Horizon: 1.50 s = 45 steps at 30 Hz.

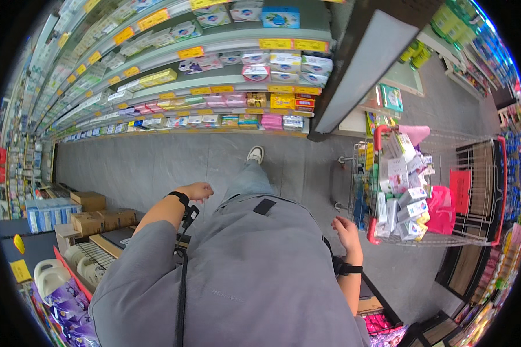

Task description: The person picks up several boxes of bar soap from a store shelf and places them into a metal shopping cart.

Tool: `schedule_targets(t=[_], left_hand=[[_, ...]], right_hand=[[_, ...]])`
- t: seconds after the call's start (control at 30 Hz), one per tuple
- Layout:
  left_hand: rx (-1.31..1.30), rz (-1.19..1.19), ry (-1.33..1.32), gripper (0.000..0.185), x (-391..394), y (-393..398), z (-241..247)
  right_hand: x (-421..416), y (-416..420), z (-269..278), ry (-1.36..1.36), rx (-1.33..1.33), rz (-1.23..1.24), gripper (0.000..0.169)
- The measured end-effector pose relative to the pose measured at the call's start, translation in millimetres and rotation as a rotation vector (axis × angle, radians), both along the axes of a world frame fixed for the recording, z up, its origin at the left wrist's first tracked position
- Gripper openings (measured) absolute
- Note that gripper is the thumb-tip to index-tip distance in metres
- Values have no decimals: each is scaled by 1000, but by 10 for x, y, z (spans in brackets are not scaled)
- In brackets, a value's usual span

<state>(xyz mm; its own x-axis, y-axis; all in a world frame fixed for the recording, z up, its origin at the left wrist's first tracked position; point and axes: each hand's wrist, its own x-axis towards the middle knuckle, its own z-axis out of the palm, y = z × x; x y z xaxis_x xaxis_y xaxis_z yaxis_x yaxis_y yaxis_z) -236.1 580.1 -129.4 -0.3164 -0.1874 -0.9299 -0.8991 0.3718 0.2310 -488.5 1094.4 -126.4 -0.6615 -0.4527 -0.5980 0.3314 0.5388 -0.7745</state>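
Note:
My left hand (198, 191) hangs over the grey floor at my left side, its fingers loosely bent, with nothing seen in it. My right hand (347, 234) hangs on my other side, fingers curled inward, with no object visible in it. Nearest to it, but apart, is a wire shopping cart (469, 237) with red corner pieces. Inside the cart lie several small boxes (412, 210), mostly white, and a bright pink item (441, 210). Each wrist wears a black band, and a black device (191, 216) sits by the left one.
Ahead runs a shelf (199, 123) stacked with soap boxes (284, 62) and yellow price tags. A dark pillar (351, 73) ends it. Cardboard boxes (102, 221) and purple packs (67, 303) stand at my left. A wire rack (384, 325) is behind my right arm.

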Motion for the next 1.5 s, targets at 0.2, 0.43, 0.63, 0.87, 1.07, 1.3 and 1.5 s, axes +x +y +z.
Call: schedule_targets(t=[0.2, 0.43, 0.63, 0.87, 1.07, 1.3, 1.5], left_hand=[[-7, -45, 260, 35, -65, -644, -373], [-143, -179, 615, 29, -903, -1682, -274], [-145, 118, 1036, 43, -2186, -1854, 295], [-642, 5, 1345, 66, -3312, -1856, 412], [-555, -103, 1130, 66, -3883, -1915, 325], [-462, -142, 1372, 52, -3958, -1942, 154], [-63, 131, 1334, 45, -3541, -1982, 351]], right_hand=[[-235, -747, -109, -105, 61, 25, 42], [159, -1472, -185, -318, 71, -82, 47], [469, -2013, 236, -322, 62, -330, 49], [974, -1727, -454, -199, 87, -411, 45], [1693, -880, -1570, -218, 190, -496, 42], [2081, -450, -1712, -204, 168, -633, 40], [1482, -940, -743, -189, 251, -598, 34]])
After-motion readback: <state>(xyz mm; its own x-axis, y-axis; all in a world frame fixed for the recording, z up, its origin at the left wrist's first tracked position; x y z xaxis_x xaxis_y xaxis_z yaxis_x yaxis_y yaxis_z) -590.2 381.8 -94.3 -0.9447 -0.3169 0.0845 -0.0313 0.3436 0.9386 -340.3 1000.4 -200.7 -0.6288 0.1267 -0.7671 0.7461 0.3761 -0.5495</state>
